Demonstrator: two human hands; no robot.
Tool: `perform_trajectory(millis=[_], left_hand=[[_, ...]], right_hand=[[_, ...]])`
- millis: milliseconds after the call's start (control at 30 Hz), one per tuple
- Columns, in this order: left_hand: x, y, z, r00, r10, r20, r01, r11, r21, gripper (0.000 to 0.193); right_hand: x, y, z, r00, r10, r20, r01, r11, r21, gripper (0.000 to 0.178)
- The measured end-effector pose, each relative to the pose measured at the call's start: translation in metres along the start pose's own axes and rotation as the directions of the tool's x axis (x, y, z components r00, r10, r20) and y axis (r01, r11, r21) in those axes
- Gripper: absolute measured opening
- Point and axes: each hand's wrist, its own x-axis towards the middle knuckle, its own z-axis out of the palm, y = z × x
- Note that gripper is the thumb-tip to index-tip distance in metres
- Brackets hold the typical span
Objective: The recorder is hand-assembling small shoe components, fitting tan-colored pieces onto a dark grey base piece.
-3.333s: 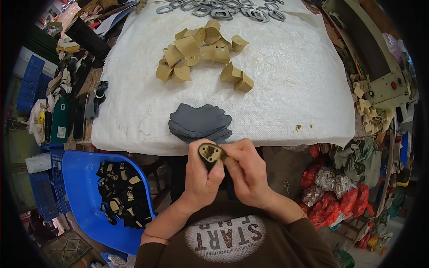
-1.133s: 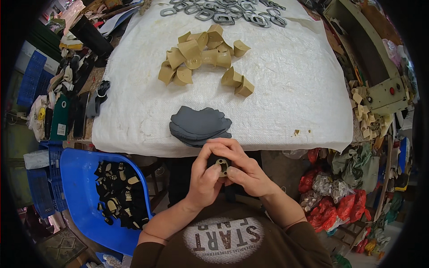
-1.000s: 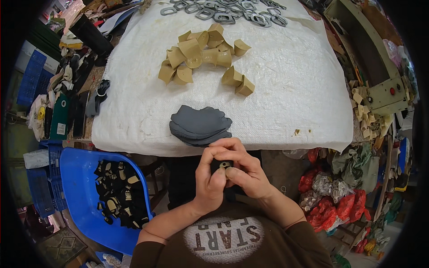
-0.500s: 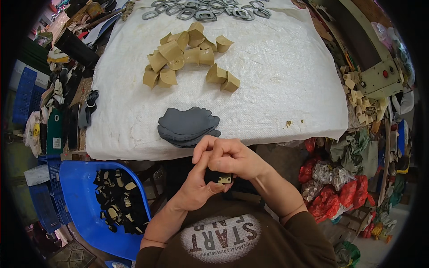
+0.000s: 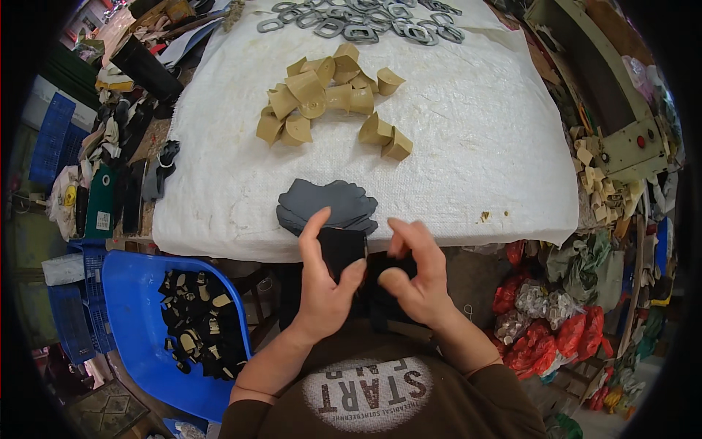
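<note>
At the near edge of the table my left hand (image 5: 325,285) grips a black-covered block, probably a shoe heel (image 5: 342,249), between thumb and fingers. My right hand (image 5: 419,278) is just to its right, apart from the block, with thumb and fingers spread and nothing visible in them. Right beyond the block lies a stack of dark grey, thin flat pieces (image 5: 327,201). Several tan shoe heels (image 5: 307,88) are heaped farther back on the white woven sheet (image 5: 453,161).
Grey rings (image 5: 362,33) lie at the table's far end. To my lower left sits a blue basin (image 5: 135,314) holding black and tan pieces. Red plastic bags (image 5: 531,333) are at the right. A green metal machine (image 5: 629,143) stands at the far right.
My hands were clasped together around the block, whose tan end showed. Now my right hand has let go and moved right, while my left holds the block. The view has shifted slightly.
</note>
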Motion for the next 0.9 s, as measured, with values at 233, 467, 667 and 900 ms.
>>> perform_trajectory(millis=[233, 467, 667, 900], left_hand=[[-0.006, -0.002, 0.002, 0.964, 0.260, 0.053, -0.263, 0.910, 0.321, 0.060], [-0.001, -0.001, -0.008, 0.969, 0.042, 0.245, -0.095, 0.973, 0.209, 0.048], [0.001, 0.013, -0.012, 0.969, -0.020, 0.246, -0.037, 0.973, 0.227, 0.046], [-0.001, 0.013, -0.012, 0.894, -0.018, 0.448, -0.050, 0.989, 0.139, 0.048]], right_hand=[[0.010, -0.008, -0.002, 0.927, 0.346, 0.146, -0.362, 0.927, 0.097, 0.044], [0.008, -0.006, -0.004, 0.923, 0.184, 0.338, -0.243, 0.959, 0.142, 0.047], [0.012, -0.005, -0.012, 0.912, 0.188, 0.364, -0.089, 0.958, -0.273, 0.038], [0.029, 0.008, -0.011, 0.934, 0.112, 0.340, -0.272, 0.838, 0.472, 0.015]])
